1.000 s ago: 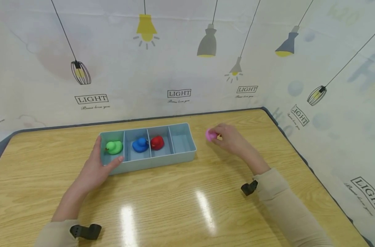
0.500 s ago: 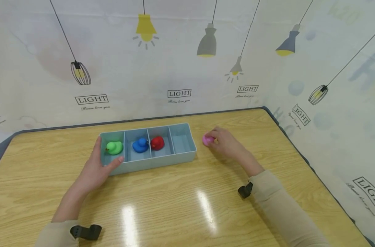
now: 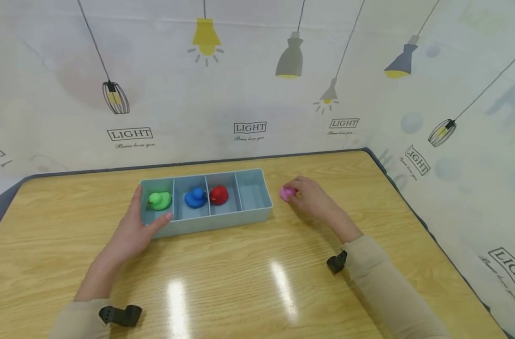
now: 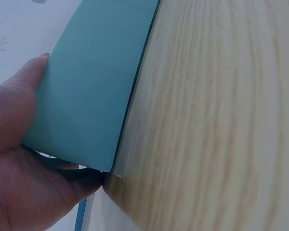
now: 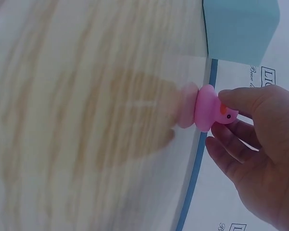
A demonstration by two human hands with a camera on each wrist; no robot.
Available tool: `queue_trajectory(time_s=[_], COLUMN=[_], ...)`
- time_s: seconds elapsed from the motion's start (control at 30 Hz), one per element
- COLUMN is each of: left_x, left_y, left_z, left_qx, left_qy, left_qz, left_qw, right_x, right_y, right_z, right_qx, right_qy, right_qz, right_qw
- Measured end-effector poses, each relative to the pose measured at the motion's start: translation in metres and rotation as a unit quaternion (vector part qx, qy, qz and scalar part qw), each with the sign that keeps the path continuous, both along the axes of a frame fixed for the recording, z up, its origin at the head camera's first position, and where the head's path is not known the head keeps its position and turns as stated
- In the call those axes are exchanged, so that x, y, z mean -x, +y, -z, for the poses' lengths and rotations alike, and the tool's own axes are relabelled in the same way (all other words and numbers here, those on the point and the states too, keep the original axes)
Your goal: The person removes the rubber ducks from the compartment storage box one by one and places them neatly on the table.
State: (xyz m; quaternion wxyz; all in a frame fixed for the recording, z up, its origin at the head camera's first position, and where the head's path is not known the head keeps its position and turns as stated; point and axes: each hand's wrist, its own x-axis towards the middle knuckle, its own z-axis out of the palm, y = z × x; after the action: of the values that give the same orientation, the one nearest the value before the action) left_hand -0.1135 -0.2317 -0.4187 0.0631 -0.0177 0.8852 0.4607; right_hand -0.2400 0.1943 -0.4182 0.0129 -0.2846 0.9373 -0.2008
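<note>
A light-blue divided box [image 3: 223, 222] stands on the table. From left to right, its compartments hold a green rubber duck [image 3: 160, 201], a blue rubber duck [image 3: 195, 198] and a red rubber duck [image 3: 219, 195]; the rightmost one has nothing in it. My left hand [image 3: 134, 230] grips the box's left end, thumb over the front wall and fingers around the end. Just right of the box, my right hand [image 3: 311, 198] pinches a pink rubber duck [image 5: 207, 108] by its head between thumb and fingers. In the right wrist view its base meets its reflection on the tabletop.
The wooden table [image 3: 223, 273] has a dark edge running along the back and right. Behind it rises a wall covering [image 3: 168, 94] printed with lamps, bending round to the right side. Black camera mounts sit at both wrists.
My right hand has moved slightly left and toward me with the pink duck, closer to the box. My left hand keeps its grip on the box, and the other ducks stay put.
</note>
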Motion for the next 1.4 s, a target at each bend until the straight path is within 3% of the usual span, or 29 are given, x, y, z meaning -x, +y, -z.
queue_trajectory(time_s=[0.4, 0.63, 1.03, 1.4], left_x=[0.0, 0.001, -0.001, -0.001], left_y=[0.002, 0.001, 0.001, 0.001], left_z=[-0.002, -0.002, -0.002, -0.002], left_qx=[0.001, 0.002, -0.002, -0.003], left_qy=[-0.004, -0.002, -0.004, -0.002], left_qz=[0.001, 0.002, 0.001, 0.001], left_qw=[1.0, 1.0, 1.0, 1.0], right_x=[-0.001, -0.007, -0.02, -0.025], right_y=[-0.001, -0.005, -0.032, -0.053], right_z=[-0.004, -0.02, -0.044, -0.036], right_qx=[-0.025, -0.022, 0.035, 0.054], right_qy=[0.015, 0.04, 0.125, 0.171], right_qz=[-0.001, 0.014, -0.059, -0.12], right_qw=[1.0, 0.999, 0.99, 0.976])
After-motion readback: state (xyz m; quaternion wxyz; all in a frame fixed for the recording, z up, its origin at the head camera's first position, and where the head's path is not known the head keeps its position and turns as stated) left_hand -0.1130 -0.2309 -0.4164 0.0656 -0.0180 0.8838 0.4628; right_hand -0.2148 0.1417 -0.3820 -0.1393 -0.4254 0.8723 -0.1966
